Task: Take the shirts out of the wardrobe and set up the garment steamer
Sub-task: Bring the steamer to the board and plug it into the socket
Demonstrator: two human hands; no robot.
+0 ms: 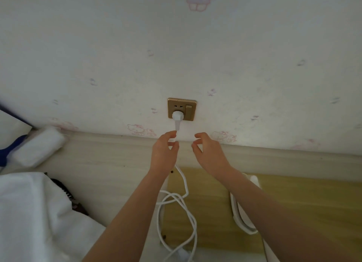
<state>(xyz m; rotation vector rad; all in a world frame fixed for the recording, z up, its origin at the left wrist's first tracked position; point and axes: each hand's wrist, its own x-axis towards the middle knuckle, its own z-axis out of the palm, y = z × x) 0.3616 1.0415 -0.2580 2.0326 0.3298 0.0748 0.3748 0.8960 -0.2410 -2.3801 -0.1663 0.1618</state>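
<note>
- garment steamer cord, a long white power cable [184, 185], hangs from the wall socket, passes the left hand and falls in loose loops onto the yellow wood-grain surface [293, 203] below; the steamer body itself cannot be clearly made out.
- pale wallpaper with faint pink cartoon cat prints [117, 46] fills the upper half of the view, ending at a light wooden ledge [98, 154].
- white fabric [29, 212] lies bunched at lower left, with a dark patterned item partly showing beside it.
- white curved plastic part [241, 220] rests on the yellow surface, partly hidden by the right forearm.
- left hand [163, 150] is raised just under the socket, its thumb and fingertips curled around the cable just below the plug.
- right hand [210, 152] hovers just beside it, fingers loosely curled and holding nothing, apart from the cable.
- gold-coloured square wall socket with a switch [182, 109] sits on the wallpaper.
- white plug [177, 116] is seated in the socket's lower outlet.
</note>
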